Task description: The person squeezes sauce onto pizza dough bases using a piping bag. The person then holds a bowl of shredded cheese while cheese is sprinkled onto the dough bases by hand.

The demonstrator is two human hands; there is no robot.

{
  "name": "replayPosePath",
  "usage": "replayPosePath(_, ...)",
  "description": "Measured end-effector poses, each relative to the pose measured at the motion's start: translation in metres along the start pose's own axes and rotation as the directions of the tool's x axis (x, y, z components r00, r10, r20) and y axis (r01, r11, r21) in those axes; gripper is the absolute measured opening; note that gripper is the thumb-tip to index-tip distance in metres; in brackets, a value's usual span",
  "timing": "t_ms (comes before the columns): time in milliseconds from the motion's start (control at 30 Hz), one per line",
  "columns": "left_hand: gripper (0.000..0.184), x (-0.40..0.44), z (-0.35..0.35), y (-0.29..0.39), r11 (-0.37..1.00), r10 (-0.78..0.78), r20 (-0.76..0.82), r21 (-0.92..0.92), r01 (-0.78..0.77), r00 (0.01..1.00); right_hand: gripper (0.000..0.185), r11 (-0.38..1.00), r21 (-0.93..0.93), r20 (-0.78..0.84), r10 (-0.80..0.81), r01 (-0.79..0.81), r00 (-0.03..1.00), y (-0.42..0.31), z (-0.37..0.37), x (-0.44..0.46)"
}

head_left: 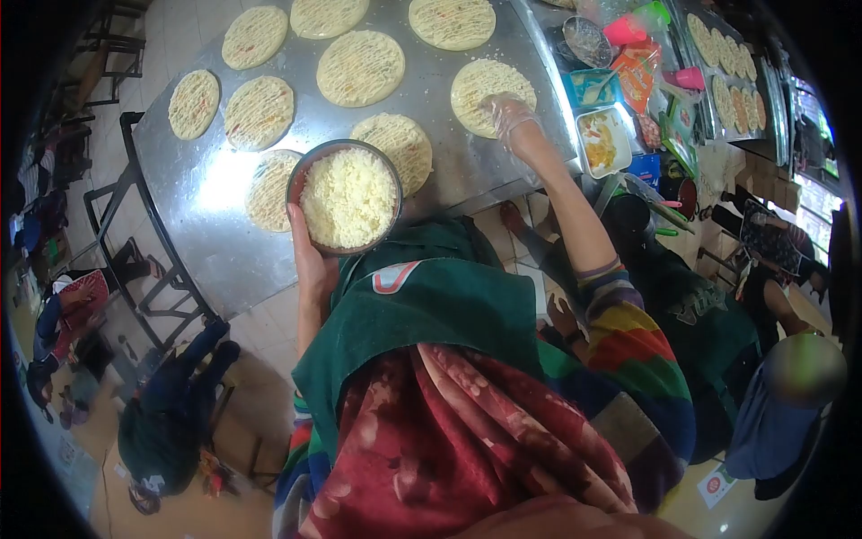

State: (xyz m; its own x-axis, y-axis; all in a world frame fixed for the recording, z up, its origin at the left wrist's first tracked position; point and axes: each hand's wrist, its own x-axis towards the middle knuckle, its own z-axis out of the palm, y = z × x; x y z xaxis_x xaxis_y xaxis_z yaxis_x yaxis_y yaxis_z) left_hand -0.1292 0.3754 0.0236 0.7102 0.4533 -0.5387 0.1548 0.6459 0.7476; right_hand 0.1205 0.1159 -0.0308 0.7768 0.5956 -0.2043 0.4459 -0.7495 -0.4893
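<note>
My left hand (308,260) grips the side of a dark round bowl (296,169) full of pale grated cheese (350,199). The bowl is held over the near edge of the metal table. My right hand (516,124), in a clear plastic glove, is at the near right edge of a round pizza base (485,83) scattered with white shreds. Its fingers point down and look drawn together; what is between them is hidden. Another pizza base (400,148), striped with pale sauce, lies partly behind the bowl.
Several more striped pizza bases (361,68) lie across the metal table (189,198). To the right are a white tray of yellow food (603,144), a blue container (593,87), pink cups (624,30) and an orange packet (637,72). A co-worker in a green apron (687,314) is close by on the right.
</note>
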Motion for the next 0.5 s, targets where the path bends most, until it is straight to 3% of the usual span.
replayPosePath(67,0.064,-0.002,0.001,0.000,1.000,-0.015,-0.022,-0.009,0.015,1.000,0.023,0.998,0.031,0.007,0.054,-0.054,0.999,-0.010,-0.003,0.005)
replayPosePath(133,0.064,-0.003,0.001,-0.001,0.999,-0.029,-0.023,-0.023,0.029,0.999,0.024,0.996,-0.085,0.007,-0.018,0.019,1.000,0.024,0.030,0.028)
replayPosePath(300,0.063,-0.008,0.005,0.001,0.998,-0.053,-0.024,-0.033,0.052,0.998,0.025,0.990,0.124,0.074,0.065,-0.073,0.995,-0.007,0.000,0.031)
replayPosePath(367,0.064,-0.009,0.010,0.003,0.998,-0.043,-0.018,-0.041,0.042,0.999,0.028,0.999,-0.032,0.062,0.024,-0.022,0.998,-0.019,-0.009,0.030)
replayPosePath(500,0.064,-0.014,0.018,0.009,0.997,-0.082,-0.039,-0.017,0.082,0.996,0.022,0.994,-0.094,0.013,0.059,-0.057,0.998,-0.016,0.004,0.029)
